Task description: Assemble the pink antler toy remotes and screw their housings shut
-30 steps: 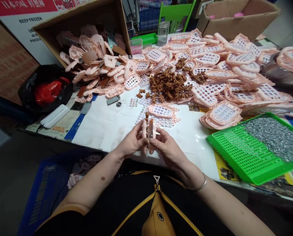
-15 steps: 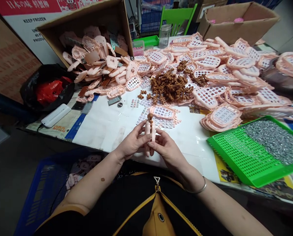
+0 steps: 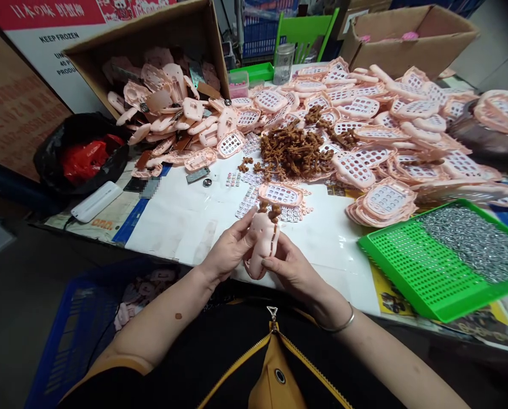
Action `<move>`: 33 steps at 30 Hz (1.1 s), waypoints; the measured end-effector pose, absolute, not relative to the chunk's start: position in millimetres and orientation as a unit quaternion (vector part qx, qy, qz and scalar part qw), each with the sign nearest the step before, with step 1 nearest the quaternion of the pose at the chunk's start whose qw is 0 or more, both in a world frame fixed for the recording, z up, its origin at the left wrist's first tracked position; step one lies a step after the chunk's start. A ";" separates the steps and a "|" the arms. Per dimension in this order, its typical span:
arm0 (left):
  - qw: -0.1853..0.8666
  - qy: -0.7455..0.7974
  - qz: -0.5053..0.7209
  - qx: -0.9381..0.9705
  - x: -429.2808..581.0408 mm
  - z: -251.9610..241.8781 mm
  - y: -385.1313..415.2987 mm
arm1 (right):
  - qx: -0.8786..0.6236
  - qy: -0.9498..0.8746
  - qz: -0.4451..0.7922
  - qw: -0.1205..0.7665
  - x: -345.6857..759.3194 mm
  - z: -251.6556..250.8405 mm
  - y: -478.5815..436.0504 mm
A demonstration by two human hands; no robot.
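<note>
Head view: both hands hold one pink plastic shell (image 3: 260, 241) above the near edge of the table (image 3: 185, 218), directly in front of the person.

1. Held part. The shell is pale pink, smooth and matte, with rounded corners. Its closed back faces the camera and it is tilted, with the narrow end pointing near. A knobbly brown part (image 3: 271, 211) sits at its far end.
2. Left hand (image 3: 227, 250). Closed on the shell's left edge, thumb on top and fingers behind.
3. Right hand (image 3: 291, 266). Gripping the shell's lower right side, fingers curled under it. A metal bangle (image 3: 341, 326) is on this wrist.

Surroundings:
- Just beyond the shell, a pink keypad cover (image 3: 280, 193) with rows of openings lies flat on loose white key strips (image 3: 247, 200).
- Farther off, a pile of brown parts (image 3: 294, 150) lies at the centre.
- A heap of keypad covers (image 3: 390, 111) spreads across the far right.
- A tipped cardboard box (image 3: 151, 42) spills pink shells at the far left.
- A green perforated tray (image 3: 424, 272) at the near right holds small metal pieces (image 3: 475, 238).
- A blue crate (image 3: 72, 335) stands below the table at the near left.
</note>
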State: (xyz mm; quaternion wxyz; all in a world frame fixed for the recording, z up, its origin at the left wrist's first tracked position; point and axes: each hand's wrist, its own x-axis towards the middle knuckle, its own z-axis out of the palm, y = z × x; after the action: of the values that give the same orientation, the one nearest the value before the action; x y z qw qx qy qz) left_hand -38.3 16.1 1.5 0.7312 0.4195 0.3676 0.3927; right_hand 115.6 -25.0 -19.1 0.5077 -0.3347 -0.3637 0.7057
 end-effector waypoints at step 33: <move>0.600 0.326 0.472 0.557 -12.6 20.1 -8.5 | -0.412 -0.504 0.404 0.642 118.1 -19.0 -39.0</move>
State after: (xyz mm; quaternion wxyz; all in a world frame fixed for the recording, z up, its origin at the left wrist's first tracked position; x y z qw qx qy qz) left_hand -12.6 -8.5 20.1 0.6001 0.5574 0.3258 0.4723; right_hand 118.1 -39.0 -19.0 0.6419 -0.4124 -0.5045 0.4043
